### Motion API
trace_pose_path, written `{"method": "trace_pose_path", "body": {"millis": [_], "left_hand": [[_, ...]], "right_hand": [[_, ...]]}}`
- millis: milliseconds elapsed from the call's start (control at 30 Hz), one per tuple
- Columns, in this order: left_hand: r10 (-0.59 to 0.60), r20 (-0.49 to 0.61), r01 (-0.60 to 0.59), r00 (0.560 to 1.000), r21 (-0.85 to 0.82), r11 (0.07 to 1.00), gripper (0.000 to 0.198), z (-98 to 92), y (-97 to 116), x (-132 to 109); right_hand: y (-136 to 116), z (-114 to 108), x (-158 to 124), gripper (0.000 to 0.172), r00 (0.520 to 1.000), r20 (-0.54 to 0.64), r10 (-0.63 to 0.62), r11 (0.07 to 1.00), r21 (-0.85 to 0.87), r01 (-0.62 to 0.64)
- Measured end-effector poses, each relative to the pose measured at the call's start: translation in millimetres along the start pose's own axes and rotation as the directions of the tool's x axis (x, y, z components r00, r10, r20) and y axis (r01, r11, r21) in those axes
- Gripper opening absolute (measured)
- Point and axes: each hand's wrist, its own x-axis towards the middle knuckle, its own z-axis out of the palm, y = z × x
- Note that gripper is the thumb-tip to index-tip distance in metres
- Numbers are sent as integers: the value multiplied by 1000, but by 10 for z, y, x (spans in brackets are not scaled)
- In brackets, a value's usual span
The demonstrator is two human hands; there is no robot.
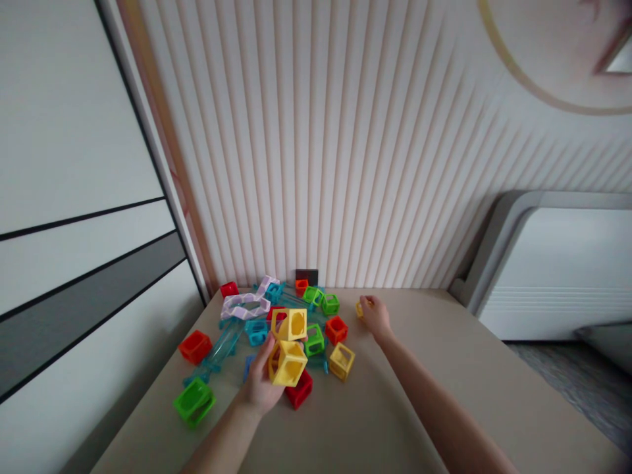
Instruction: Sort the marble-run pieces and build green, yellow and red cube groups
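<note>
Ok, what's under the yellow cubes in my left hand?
A red cube shows below the yellow cubes, its top covered by them. What lies beneath the left hand is hidden.

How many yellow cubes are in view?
4: two stacked cubes in the left hand, one on the table, one at the right hand; others may be hidden.

Hard, smooth plastic in my left grip (pixel 259 385) here: the yellow cube (pixel 288 363) has a light gloss on its open frame, and the small yellow piece (pixel 360 308) at my right grip (pixel 376 316) looks like the same stuff. The red cube (pixel 195 346) and green cube (pixel 194 401) are shiny opaque plastic too, while the teal track pieces (pixel 224 345) are see-through and glassy. It all sits on a smooth, matt beige worktop (pixel 375 408), with a ribbed matt wall panel (pixel 345 164) behind.
</note>
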Motion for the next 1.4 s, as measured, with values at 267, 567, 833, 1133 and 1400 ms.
{"method": "trace_pose_path", "body": {"millis": [267,567,833,1133,1400], "left_hand": [[-71,51,68,996,50,996,52,-2,-102,-49],[-213,252,171,944,176,969,49,132,-64,-115],[-161,267,123,950,153,981,49,184,-58,-95],[-48,221,-30,974,339,940,47,288,15,-80],[-110,263,-124,959,732,670,48,178,119,-587]], "right_hand": [[-343,542,477,33,970,241,-14,985,-163,55],[-483,806,551,34,963,267,-38,989,-127,75],[-799,481,226,37,960,177,-216,976,70,207],[-1193,-467,-1207,43,657,429,-620,778,445,444],[-878,-747,-1809,38,620,406,-671,741,388,548]]}}
